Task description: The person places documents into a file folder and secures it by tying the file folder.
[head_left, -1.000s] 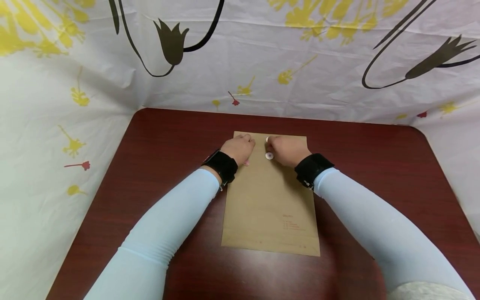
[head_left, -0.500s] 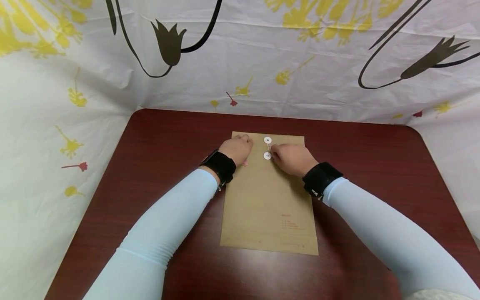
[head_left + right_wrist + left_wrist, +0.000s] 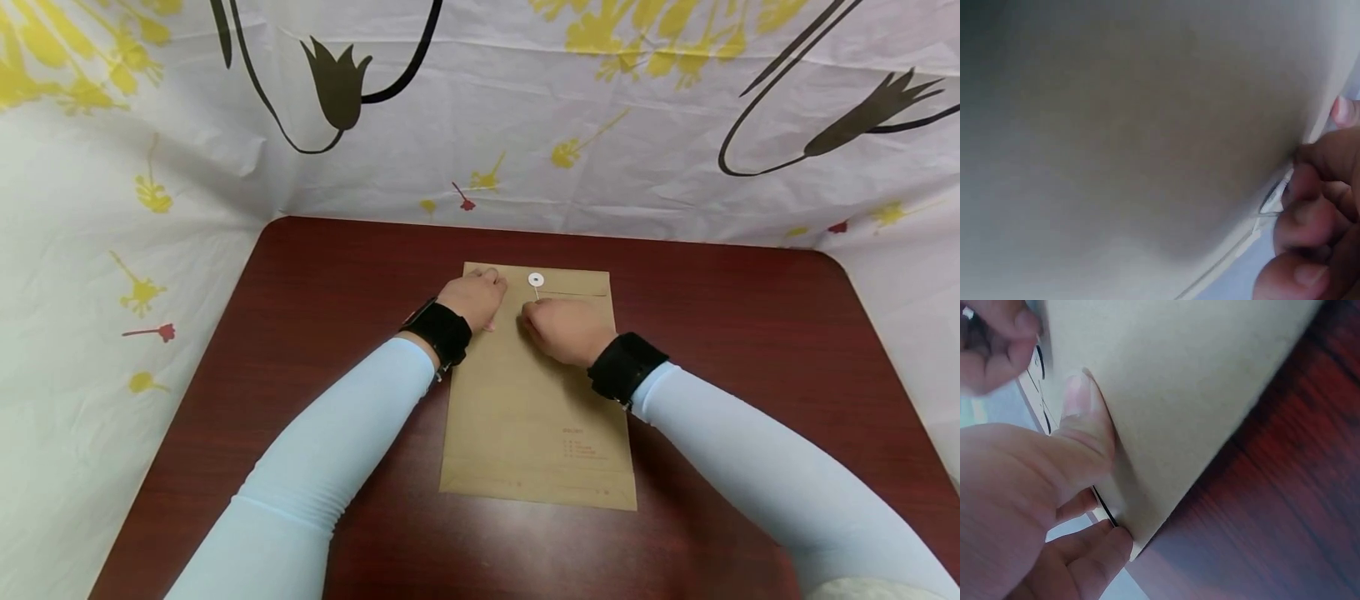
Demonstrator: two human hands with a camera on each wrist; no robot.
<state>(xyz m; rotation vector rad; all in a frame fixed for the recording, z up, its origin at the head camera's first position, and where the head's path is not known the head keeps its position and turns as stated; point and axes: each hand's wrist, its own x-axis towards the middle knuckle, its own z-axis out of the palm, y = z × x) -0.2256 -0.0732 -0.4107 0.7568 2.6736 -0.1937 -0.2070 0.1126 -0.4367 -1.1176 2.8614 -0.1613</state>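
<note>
A brown paper string-tie envelope (image 3: 525, 408) lies flat on the dark red-brown table, its flap end away from me. My left hand (image 3: 472, 298) rests on its upper left part. In the left wrist view the left thumb (image 3: 1085, 419) presses on the paper, with the fingers near its edge. A white round button (image 3: 536, 280) shows on the flap, and a thin pale string (image 3: 537, 293) runs down from it. My right hand (image 3: 566, 329), fingers curled, pinches that string just below the flap. It covers the lower button in the head view.
Red-brown tabletop (image 3: 352, 275) surrounds the envelope on every side. A white cloth (image 3: 420, 167) with yellow and dark flower prints hangs behind and beside the table. Small red print (image 3: 581, 446) marks the envelope's lower right.
The right hand moved from beside the upper button down and right, then left over the lower button. The upper button and string came into view. The left hand stayed in place.
</note>
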